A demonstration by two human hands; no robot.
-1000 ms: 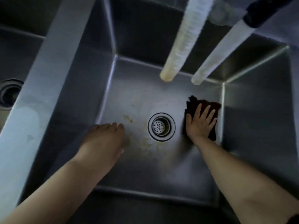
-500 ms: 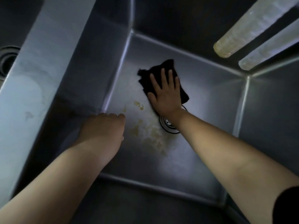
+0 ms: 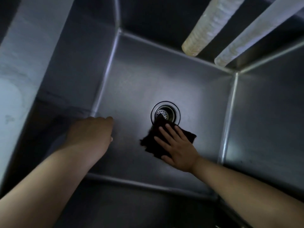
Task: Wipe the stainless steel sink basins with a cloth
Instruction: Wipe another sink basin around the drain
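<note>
Nearest me the right hand (image 3: 178,148) lay flat, fingers spread, pressing a dark square cloth (image 3: 150,142) onto the steel basin floor (image 3: 131,89) at the round drain strainer's (image 3: 165,112) six o'clock, mid-wipe, the curled, empty left hand (image 3: 90,134) at nine, the walls likely next.

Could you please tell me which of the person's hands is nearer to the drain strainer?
The right hand: it presses the dark cloth just below the drain strainer. The left hand rests farther off by the left wall.
</note>
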